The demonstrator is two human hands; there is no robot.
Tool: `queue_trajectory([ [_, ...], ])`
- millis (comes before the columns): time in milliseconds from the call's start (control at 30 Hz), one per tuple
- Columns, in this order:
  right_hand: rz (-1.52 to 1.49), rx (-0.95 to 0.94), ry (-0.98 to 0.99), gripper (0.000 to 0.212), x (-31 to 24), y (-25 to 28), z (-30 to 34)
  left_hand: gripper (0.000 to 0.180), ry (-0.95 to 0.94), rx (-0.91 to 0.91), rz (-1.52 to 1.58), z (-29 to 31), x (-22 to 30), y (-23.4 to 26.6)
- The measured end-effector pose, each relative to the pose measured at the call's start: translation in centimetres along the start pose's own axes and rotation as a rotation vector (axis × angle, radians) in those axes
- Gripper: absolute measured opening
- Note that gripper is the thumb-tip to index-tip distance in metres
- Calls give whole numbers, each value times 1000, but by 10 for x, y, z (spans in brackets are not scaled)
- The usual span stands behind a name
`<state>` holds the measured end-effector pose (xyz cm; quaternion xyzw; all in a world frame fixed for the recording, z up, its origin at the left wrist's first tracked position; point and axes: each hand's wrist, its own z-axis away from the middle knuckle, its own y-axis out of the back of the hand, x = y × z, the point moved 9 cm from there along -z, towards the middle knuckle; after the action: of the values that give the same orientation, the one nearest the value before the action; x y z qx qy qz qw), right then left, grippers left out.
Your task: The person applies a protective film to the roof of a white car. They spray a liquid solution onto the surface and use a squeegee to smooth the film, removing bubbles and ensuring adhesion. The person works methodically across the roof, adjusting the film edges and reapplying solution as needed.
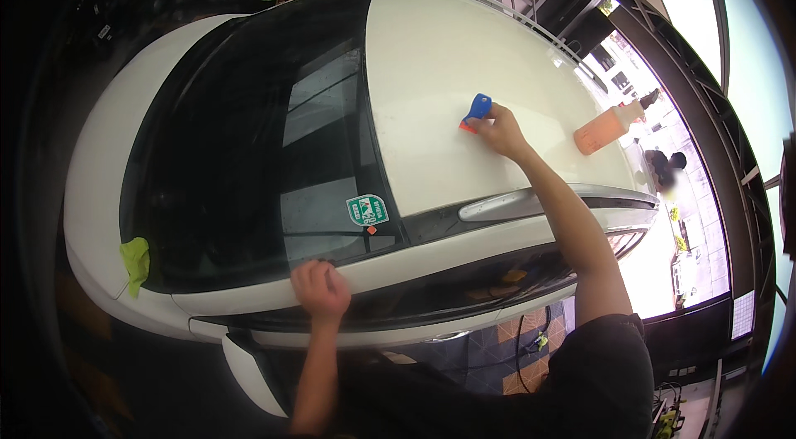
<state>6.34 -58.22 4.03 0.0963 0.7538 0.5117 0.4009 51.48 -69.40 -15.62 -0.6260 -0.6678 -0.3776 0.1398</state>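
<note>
At one o'clock, on the white roof, a blue scraper, presumably light, stiff, best gripped by its handle, is pinched in the right hand; at seven, the left hand is curled, contents unclear.

The right arm is stretched forward, to the right of the windshield; the right hand pinches with bent fingers. The left hand, loosely curled, is at the windshield's near edge.

Bright pavement shows through a wide doorway beside glowing ceiling panels; patterned tiles cover the floor below.
</note>
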Motion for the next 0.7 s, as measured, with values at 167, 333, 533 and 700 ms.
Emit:
queue_trajectory([
  [167, 39, 589, -269, 26, 112, 106, -15, 8, -10, -7, 7, 1, 7, -8],
  [333, -71, 159, 118, 31, -9, -34, -21, 9, -46, 18, -57, -1, -1, 5],
  [533, -90, 422, -153, 28, 80, 64, -59, 9, -47, -19, 16, -1, 10, -9],
  [700, -179, -79, 110, 40, -8, -49, -64, 8, -51, -5, -51, 0, 0, 4],
])
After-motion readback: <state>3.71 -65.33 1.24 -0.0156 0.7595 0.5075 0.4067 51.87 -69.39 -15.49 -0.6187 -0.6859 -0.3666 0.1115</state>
